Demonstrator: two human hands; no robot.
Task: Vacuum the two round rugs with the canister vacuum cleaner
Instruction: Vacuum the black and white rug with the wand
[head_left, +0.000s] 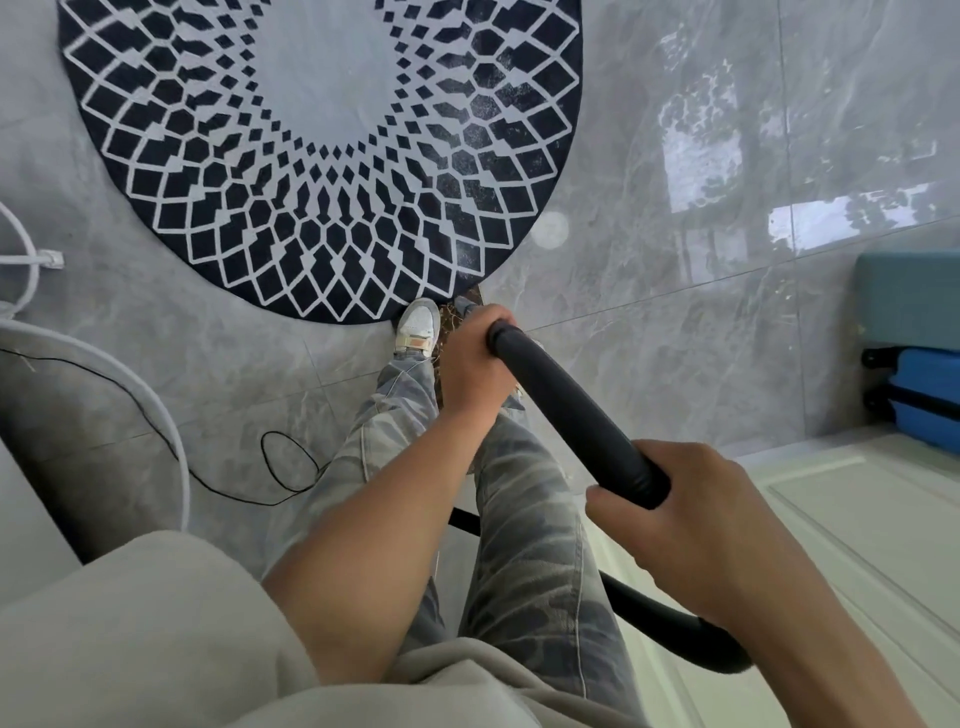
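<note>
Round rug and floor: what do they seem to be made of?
Round rug: looks like short-pile fabric, matte, with pale fuzzy specks on the dark patches. Floor: probably polished stone or ceramic tile, glossy; grey veining, thin seams and window reflections.

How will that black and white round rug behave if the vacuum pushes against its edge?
The round rug looks thin and lies flat on the glossy tile floor, so it will probably slide rather than stay put. Being thin, its edge may bunch or fold.

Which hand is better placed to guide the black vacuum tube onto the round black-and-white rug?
Likely left hand: it grips the black vacuum tube farther forward, nearer the round black-and-white rug; right hand holds the rear.
</note>
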